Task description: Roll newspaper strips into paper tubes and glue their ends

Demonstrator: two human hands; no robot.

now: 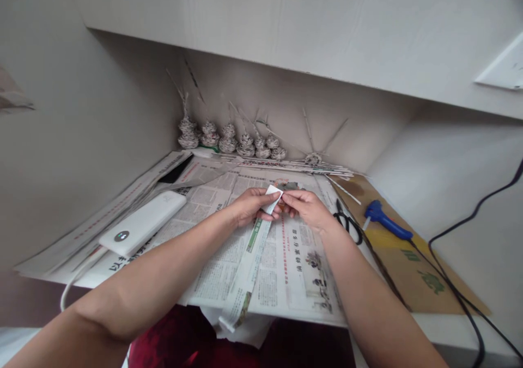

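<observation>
Head view: left hand (252,204) clamped on far end of paper strip (249,270); right hand (305,207) pinches its corner, likely steadying it.

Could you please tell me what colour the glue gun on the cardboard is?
The glue gun is mainly blue, best seen in the head view.
</observation>
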